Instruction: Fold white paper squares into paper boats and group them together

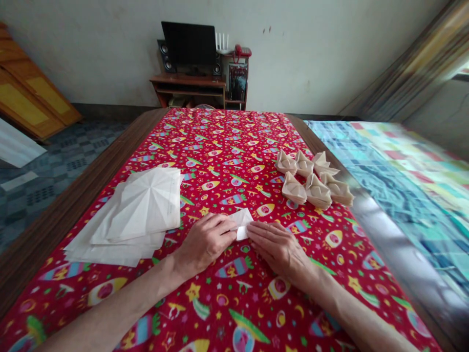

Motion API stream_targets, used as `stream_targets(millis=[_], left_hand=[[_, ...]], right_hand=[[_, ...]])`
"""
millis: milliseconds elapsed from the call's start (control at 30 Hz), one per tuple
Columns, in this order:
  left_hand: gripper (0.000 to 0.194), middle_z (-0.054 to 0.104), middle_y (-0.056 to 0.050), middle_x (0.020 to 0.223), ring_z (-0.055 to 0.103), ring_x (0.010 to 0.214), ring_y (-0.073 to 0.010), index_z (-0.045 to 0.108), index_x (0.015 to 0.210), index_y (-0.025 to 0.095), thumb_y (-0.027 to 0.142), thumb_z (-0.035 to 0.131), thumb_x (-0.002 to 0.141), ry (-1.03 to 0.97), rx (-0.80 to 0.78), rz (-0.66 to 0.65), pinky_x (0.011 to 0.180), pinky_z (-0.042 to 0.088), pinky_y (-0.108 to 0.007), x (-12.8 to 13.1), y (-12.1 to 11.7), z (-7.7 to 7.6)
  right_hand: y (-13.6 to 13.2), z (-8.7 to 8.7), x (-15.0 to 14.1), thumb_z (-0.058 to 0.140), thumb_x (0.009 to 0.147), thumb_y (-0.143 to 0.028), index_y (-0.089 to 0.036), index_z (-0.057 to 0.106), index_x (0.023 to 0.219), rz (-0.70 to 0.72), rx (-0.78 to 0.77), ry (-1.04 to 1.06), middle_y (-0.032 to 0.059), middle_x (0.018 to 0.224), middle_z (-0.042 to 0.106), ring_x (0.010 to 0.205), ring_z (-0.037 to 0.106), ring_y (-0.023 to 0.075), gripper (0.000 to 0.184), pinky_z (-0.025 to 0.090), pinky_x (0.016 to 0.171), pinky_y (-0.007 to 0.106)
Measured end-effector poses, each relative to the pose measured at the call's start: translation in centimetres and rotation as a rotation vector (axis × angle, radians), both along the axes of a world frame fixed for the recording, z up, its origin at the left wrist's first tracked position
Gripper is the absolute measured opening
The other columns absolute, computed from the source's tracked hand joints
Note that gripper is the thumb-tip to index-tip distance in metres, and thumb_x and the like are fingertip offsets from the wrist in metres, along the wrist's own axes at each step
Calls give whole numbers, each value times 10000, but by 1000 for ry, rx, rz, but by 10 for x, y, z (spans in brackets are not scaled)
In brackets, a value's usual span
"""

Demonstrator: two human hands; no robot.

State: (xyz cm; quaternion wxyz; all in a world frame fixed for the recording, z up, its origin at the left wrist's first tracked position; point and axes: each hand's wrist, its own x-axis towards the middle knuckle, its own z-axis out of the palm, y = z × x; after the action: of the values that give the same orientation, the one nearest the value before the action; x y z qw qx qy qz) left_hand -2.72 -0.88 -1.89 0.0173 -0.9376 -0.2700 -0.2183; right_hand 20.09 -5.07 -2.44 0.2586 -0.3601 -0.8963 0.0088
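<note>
A small white folded paper [242,217] lies on the red patterned cloth between my two hands. My left hand [209,239] has its fingers curled and pressed together on the paper's left end. On the right end, the fingers of my right hand [280,247] are held together and press its edge. Both thumbs are mostly hidden. To the left rests a stack of creased white paper sheets [146,203], the top one marked with folds spreading from its middle. Several folded paper boat-like pieces [318,191] stand in two rows at the right.
The red cloth [234,161] covers the middle of a long brown wooden table [120,156]. Beyond its far end stands a desk [188,84] with a monitor [188,46], speakers and a red telephone [242,51]. A bed with a blue checked sheet [395,186] adjoins the right side.
</note>
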Motion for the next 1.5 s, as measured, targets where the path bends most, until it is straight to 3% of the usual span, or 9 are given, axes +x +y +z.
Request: stream_targets(millis=[200, 367, 500, 800, 933, 1100, 1233, 1500], left_hand=[[158, 685, 10, 1013, 563, 937, -174, 661, 981, 221, 208, 515, 924, -56, -111, -91, 803, 458, -309, -2, 2, -3], [95, 691, 7, 878, 575, 827, -140, 667, 828, 194, 175, 587, 875, -259, -264, -26, 767, 469, -268, 1, 7, -8], [108, 682, -7, 836, 579, 792, -144, 663, 809, 182, 186, 580, 879, -281, -279, -8, 751, 471, -276, 2, 7, -9], [150, 666, -6, 916, 566, 847, -158, 701, 924, 257, 236, 555, 903, -166, -261, -8, 771, 456, -303, 4, 0, -8], [98, 653, -14, 891, 565, 852, -161, 685, 891, 212, 232, 590, 880, -211, -261, 42, 776, 467, -298, 4, 0, -8], [119, 630, -50, 965, 552, 917, -181, 637, 973, 165, 216, 586, 878, -194, -222, 60, 830, 474, -322, 4, 1, -8], [93, 621, -34, 886, 555, 866, -159, 625, 898, 162, 119, 544, 885, -259, -263, 64, 795, 479, -290, 6, 7, -13], [106, 576, -5, 790, 570, 742, -122, 593, 768, 166, 181, 594, 873, -406, -428, 178, 697, 475, -242, 5, 14, -19]], right_hand=[[0, 2, -4, 487, 933, -217, -170, 624, 1123, -42, 42, -19, 80, 1126, 679, 1092, 603, 209, 238, 496, 881, 370], [-4, 1, -10, 470, 933, -182, -134, 620, 1081, -87, 126, -108, 102, 1087, 678, 1063, 584, 248, 216, 467, 814, 393], [-2, 2, -15, 449, 929, -157, -128, 609, 1084, -114, 153, -158, 109, 1033, 674, 985, 588, 246, 225, 453, 755, 377], [-1, 1, -9, 422, 928, -151, -158, 604, 1073, -104, 75, -71, 117, 1054, 654, 1057, 557, 242, 232, 475, 812, 389], [-1, 0, -9, 427, 926, -141, -151, 606, 1045, -98, 71, -70, 113, 1059, 655, 1049, 557, 252, 216, 474, 808, 384], [3, 3, -12, 425, 939, -158, -162, 613, 979, -105, 6, -3, 77, 960, 668, 910, 584, 194, 192, 470, 772, 327], [8, 3, -12, 430, 944, -186, -177, 624, 912, -172, -60, 38, 61, 860, 648, 827, 574, 172, 197, 448, 751, 310], [24, 3, -13, 460, 945, -281, -196, 582, 773, -364, -203, 74, 21, 761, 579, 689, 551, 128, 227, 383, 608, 232]])
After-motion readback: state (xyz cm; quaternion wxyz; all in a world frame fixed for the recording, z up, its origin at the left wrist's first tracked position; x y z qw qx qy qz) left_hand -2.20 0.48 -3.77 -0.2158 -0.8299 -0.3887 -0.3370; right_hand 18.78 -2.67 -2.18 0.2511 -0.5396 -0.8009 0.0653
